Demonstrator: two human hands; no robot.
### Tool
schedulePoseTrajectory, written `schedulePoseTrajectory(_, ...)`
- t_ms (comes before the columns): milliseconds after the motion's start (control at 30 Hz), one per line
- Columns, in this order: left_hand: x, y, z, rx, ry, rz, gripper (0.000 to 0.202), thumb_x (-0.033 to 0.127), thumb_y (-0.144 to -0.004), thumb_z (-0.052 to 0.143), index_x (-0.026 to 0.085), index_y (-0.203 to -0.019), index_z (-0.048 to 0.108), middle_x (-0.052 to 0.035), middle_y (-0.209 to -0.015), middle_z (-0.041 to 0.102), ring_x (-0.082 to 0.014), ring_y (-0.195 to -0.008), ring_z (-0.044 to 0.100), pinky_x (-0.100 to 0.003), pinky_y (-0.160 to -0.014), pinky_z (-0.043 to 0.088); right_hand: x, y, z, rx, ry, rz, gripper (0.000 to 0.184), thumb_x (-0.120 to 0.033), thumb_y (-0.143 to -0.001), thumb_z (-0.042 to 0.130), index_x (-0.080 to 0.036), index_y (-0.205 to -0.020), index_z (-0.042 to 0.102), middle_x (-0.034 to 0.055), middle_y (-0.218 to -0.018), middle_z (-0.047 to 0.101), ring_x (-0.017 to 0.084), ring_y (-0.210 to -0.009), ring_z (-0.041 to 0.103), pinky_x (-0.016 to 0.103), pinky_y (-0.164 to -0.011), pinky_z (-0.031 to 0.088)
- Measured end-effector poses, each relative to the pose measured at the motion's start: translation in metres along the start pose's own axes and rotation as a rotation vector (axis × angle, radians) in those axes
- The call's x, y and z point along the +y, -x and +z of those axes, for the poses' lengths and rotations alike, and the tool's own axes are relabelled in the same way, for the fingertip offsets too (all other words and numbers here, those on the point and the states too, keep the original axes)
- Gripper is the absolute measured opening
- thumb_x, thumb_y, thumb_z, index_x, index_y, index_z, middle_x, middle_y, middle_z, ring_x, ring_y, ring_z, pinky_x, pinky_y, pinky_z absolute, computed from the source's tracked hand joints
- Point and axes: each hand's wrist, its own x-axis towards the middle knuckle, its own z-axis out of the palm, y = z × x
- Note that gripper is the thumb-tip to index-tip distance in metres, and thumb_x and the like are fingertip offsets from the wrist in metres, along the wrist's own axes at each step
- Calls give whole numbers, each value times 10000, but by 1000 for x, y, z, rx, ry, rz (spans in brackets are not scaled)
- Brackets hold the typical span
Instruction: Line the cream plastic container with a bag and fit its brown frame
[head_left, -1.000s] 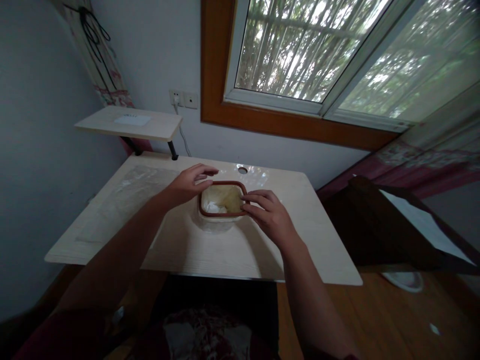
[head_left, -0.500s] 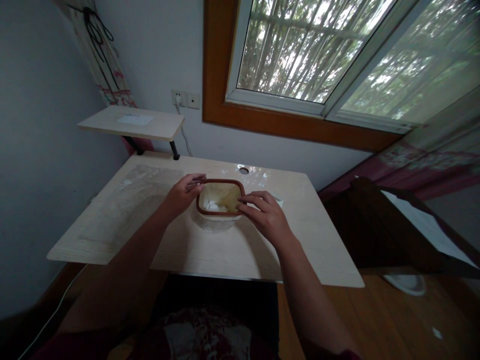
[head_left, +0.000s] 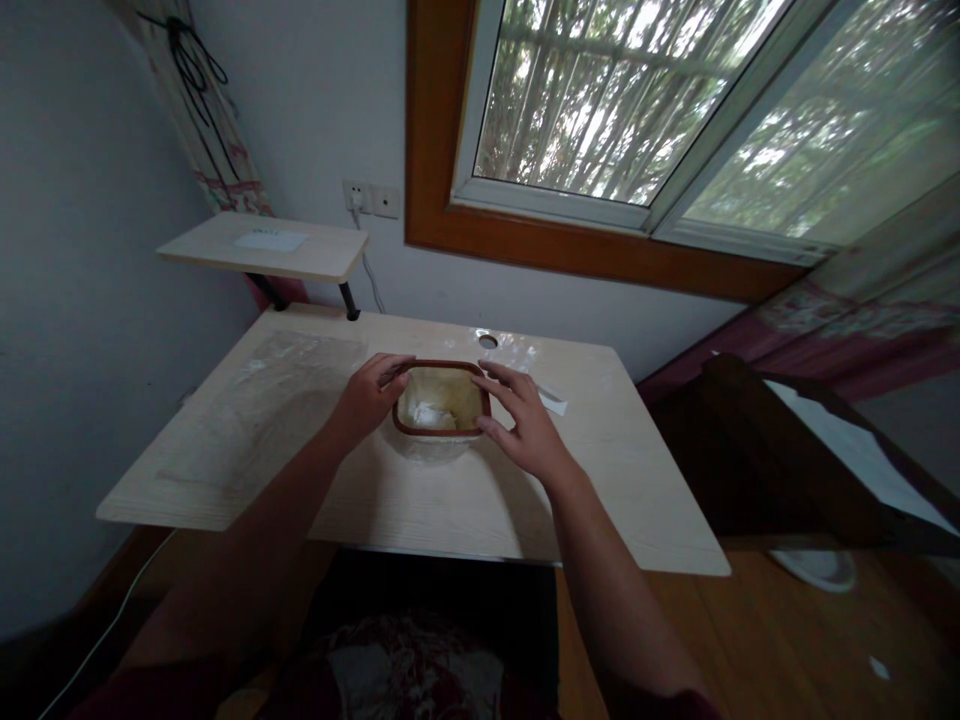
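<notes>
A square clear container (head_left: 439, 403) with a red-brown rim stands in the middle of the pale wooden desk (head_left: 420, 500), with something white and yellowish inside. My left hand (head_left: 370, 396) curls around the container's left rim, its fingers closed on the far left corner. My right hand (head_left: 525, 428) lies against the right rim with its fingers spread. The thumb touches the near right corner and the fingertips reach the far right corner.
A small white flat item (head_left: 552, 397) lies just right of the container. A cable hole (head_left: 487, 341) sits behind it. A clear plastic sheet (head_left: 262, 385) covers the desk's left part. A raised shelf (head_left: 262, 247) stands at the back left. Dark furniture (head_left: 780, 460) stands to the right.
My right hand has shifted up along the right rim and spread its fingers, uncovering the white item. My left hand has stayed on the left rim.
</notes>
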Motion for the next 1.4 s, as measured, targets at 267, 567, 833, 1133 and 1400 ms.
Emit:
schedulePoseTrajectory(267,-1,1,1,15,-20,32,364,316,-925,506,185,-1209,693,-97,-1218,690,-213,-1144,634,-385,-1041,485,1,-10,20,-73,-175,94,601,-461,-1023,467,-323,-1577,280,83,-1654,288,276,-1502,317,558,-1217,311)
schedulePoseTrajectory(567,-1,-1,1,12,-7,13,367,321,-917,518,192,-1206,703,-93,-1230,692,-220,-1156,633,-379,-1058,474,2,-9,26,-67,-230,114,563,-406,-999,504,-300,-1531,355,101,-1637,293,287,-1505,298,571,-1228,292)
schedulePoseTrajectory(833,4,2,2,22,-11,24,351,265,-904,516,189,-1189,707,-88,-1221,700,-218,-1153,638,-389,-1053,489,-1,-8,29,-58,-344,166,609,-299,-927,555,-294,-1509,374,102,-1584,332,281,-1493,297,543,-1241,274)
schedulePoseTrajectory(1133,17,3,9,114,82,-45,379,186,-812,555,185,-1159,707,-81,-1203,718,-222,-1126,675,-384,-1060,510,-10,-7,41,63,-350,185,547,-267,-939,490,-297,-1478,398,97,-1530,396,268,-1454,349,535,-1231,298)
schedulePoseTrajectory(1400,9,-2,26,184,220,-220,372,156,-757,545,186,-1083,721,-70,-1128,754,-239,-1077,697,-411,-1024,530,-3,-11,53,171,-334,212,482,-276,-952,429,-271,-1434,449,103,-1469,469,261,-1410,406,515,-1209,336)
